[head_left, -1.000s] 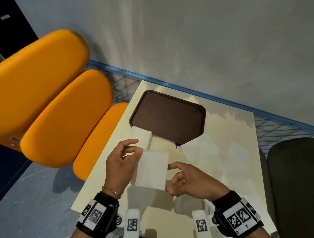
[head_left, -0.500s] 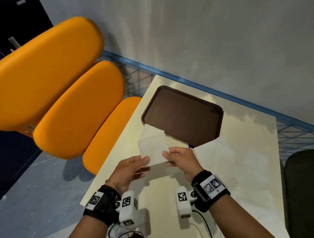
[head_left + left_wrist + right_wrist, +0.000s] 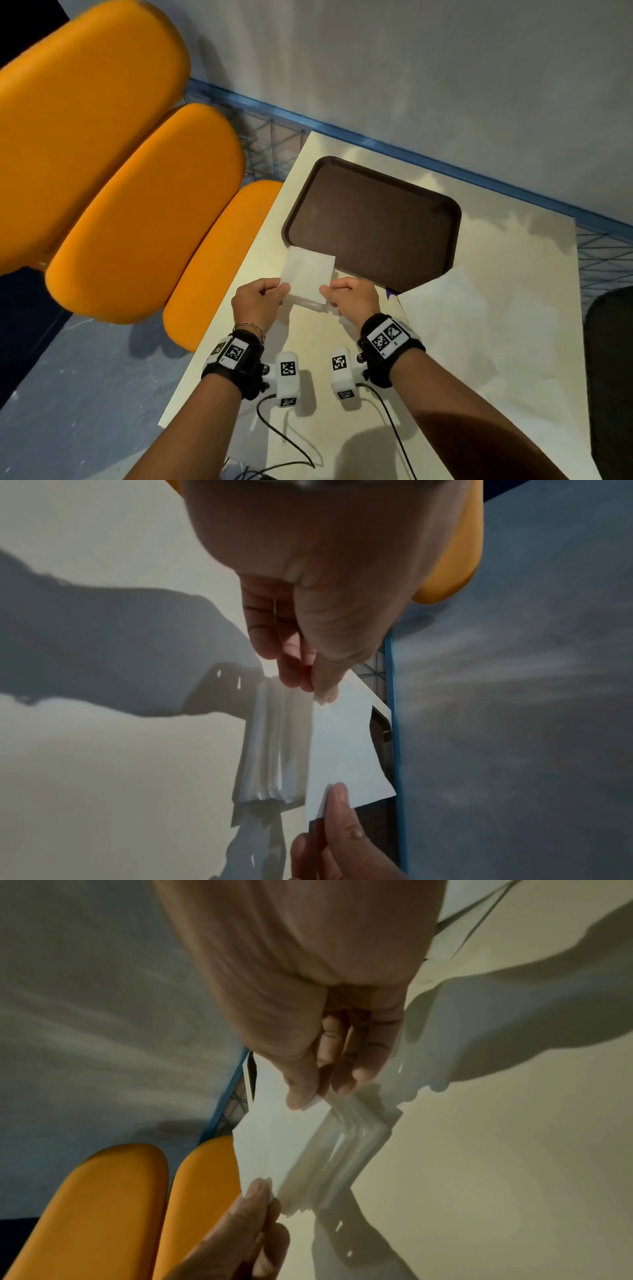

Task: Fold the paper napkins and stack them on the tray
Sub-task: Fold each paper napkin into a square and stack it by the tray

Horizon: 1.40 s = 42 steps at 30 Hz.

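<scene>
A white paper napkin [image 3: 308, 274] hangs upright between my two hands, just in front of the near left corner of the brown tray [image 3: 373, 219], which holds nothing. My left hand [image 3: 282, 292] pinches its lower left corner and my right hand [image 3: 327, 292] pinches its lower right corner. The left wrist view shows thumb and fingers of the left hand [image 3: 320, 693] closed on the napkin [image 3: 342, 745]. Below it lies a stack of napkins [image 3: 270, 745]. In the right wrist view the right hand [image 3: 308, 1102] pinches the napkin [image 3: 274, 1139] above the stack [image 3: 342, 1156].
A large white sheet [image 3: 479, 325] lies on the cream table [image 3: 428, 394] to the right of the tray. Orange seats [image 3: 137, 212] stand close on the left, a dark chair [image 3: 609, 377] on the right. Cables [image 3: 284, 435] trail over the near table edge.
Both hands have carried the napkin forward to above the stack by the tray's corner. The right hand, beside the napkin's edge a second ago, now pinches a corner.
</scene>
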### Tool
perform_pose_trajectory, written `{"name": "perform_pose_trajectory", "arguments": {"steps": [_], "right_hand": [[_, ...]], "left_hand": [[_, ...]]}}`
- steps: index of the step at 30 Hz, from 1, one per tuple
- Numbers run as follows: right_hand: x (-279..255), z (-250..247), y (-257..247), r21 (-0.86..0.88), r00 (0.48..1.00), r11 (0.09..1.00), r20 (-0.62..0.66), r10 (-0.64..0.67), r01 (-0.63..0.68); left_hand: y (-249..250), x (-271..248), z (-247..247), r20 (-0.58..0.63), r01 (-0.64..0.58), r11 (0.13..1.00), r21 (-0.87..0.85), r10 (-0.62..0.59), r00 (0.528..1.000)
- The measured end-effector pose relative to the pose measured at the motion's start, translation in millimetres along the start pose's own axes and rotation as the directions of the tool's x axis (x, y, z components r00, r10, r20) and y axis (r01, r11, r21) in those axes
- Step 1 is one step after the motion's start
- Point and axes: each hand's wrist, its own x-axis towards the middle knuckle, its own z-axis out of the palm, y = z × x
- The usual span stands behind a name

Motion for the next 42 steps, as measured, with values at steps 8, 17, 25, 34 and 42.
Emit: {"name": "perform_pose_trajectory", "arguments": {"steps": [8,17,25,34,42], "right_hand": [[25,9,15,-0.055,1.000,0.998,-0.017,-0.011,0.010],[30,12,18,-0.076,0.999,0.997,-0.033,-0.017,0.014],[26,-4,24,-0.136,0.993,0.986,-0.043,-0.107,0.100],[-50,-154,112,-0.584,0.950,0.798,-0.139,-0.278,0.148],[-100,-242,196,-0.643,0.907,0.765,-0.343,-0.244,-0.038]], "left_hand": [[-8,14,6,-0.015,0.031,0.997,0.074,-0.030,0.999],[-12,20,9,-0.034,0.073,0.992,0.104,-0.070,0.997],[-12,16,9,-0.091,0.099,0.989,0.106,-0.090,0.992],[-9,-40,22,0.113,-0.107,0.984,0.142,0.091,0.989],[-21,-109,91,0.508,-0.224,0.929,0.296,0.045,0.860]]}}
